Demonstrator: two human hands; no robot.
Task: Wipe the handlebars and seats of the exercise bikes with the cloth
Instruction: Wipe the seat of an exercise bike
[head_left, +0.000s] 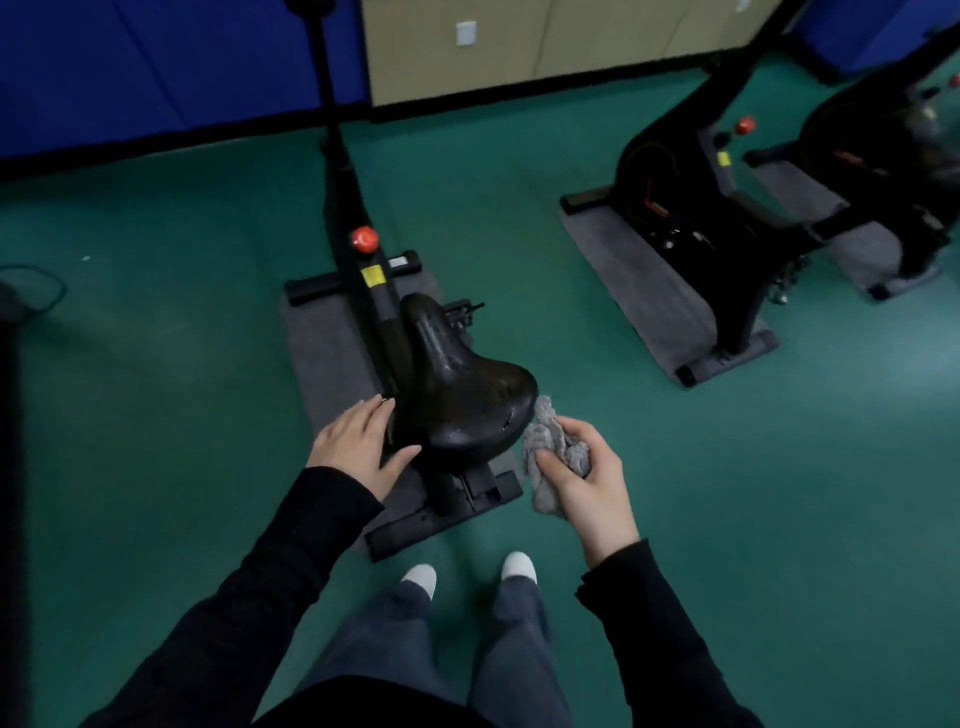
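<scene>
A black bike seat (462, 384) stands right in front of me, wide end toward me, on a black exercise bike (363, 270) with a red knob. My left hand (358, 447) rests open against the seat's left rear edge, thumb touching the rim. My right hand (587, 478) is shut on a crumpled grey cloth (545, 457), held just off the seat's right rear corner; the cloth's tip almost touches the seat. The handlebars of this bike are out of view at the top.
The bike stands on a grey mat (322, 358) on green floor. Two more black exercise bikes (701, 208) (883, 156) on mats stand at the right. A blue wall (156, 67) and a beige wall (519, 47) lie behind. My white shoes (421, 577) are below.
</scene>
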